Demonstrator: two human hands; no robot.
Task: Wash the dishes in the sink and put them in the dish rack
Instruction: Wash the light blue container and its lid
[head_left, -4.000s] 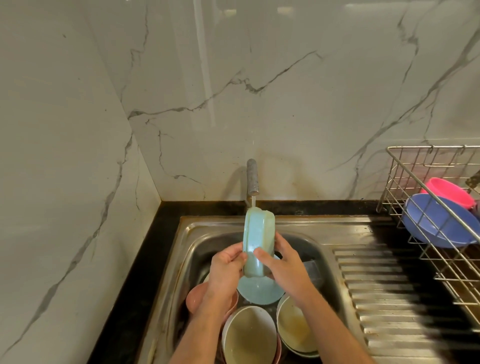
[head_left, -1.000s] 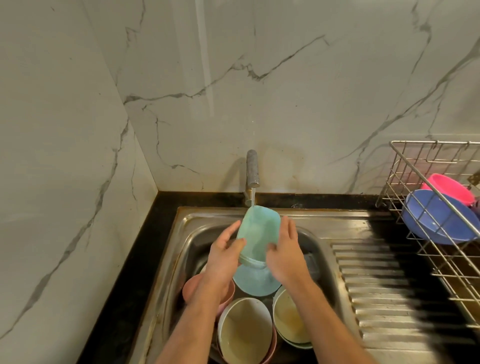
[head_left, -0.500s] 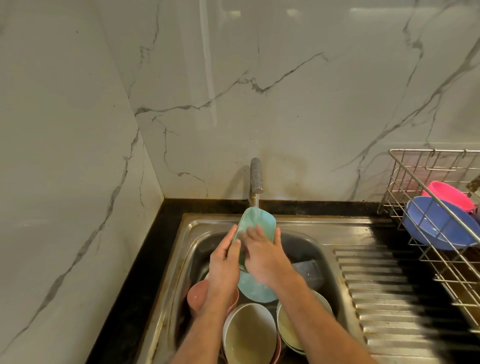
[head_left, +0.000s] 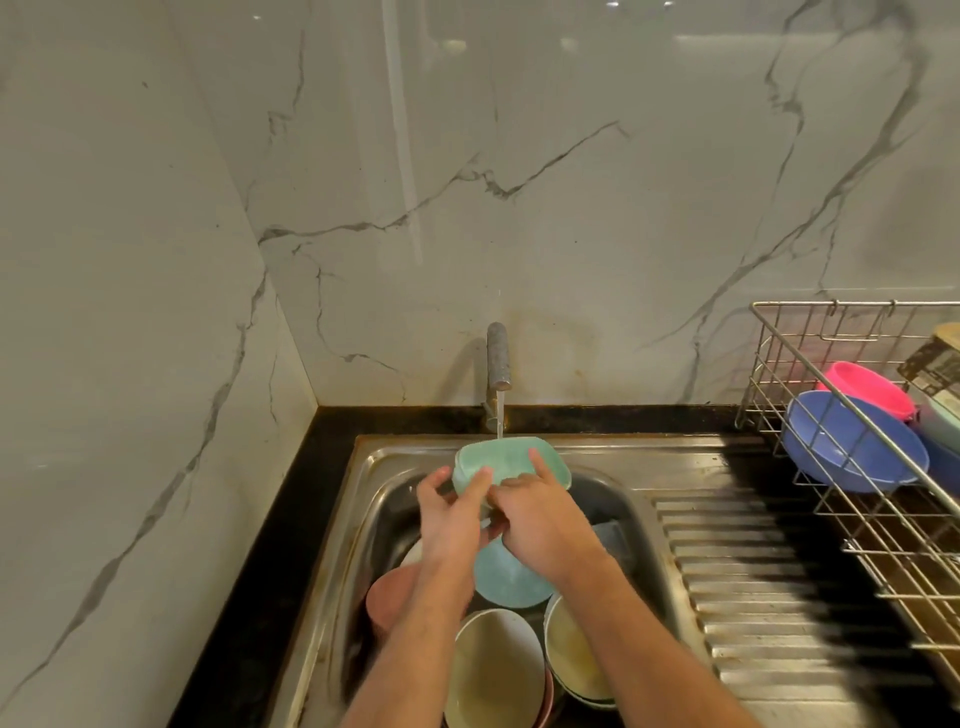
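Observation:
A mint-green bowl (head_left: 506, 459) is held under the running tap (head_left: 497, 358), its opening turned towards me. My left hand (head_left: 451, 514) grips its left rim. My right hand (head_left: 540, 517) holds its lower right side, with fingers spread over the inside. Below them the steel sink (head_left: 379, 499) holds a blue plate (head_left: 506, 579), a pink cup (head_left: 389, 597) and two cream bowls (head_left: 493, 670), (head_left: 571, 660). The wire dish rack (head_left: 852, 525) stands at the right with a purple bowl (head_left: 852, 441) and a pink bowl (head_left: 867, 387) in it.
A ribbed steel draining board (head_left: 753, 587) lies between the sink and the rack. A black counter strip (head_left: 291, 525) runs along the sink's left side. Marble walls close off the back and left.
The green bowl has been turned in both hands, from standing on edge to lying wide across with its opening towards me. My right hand's fingers moved over its inside.

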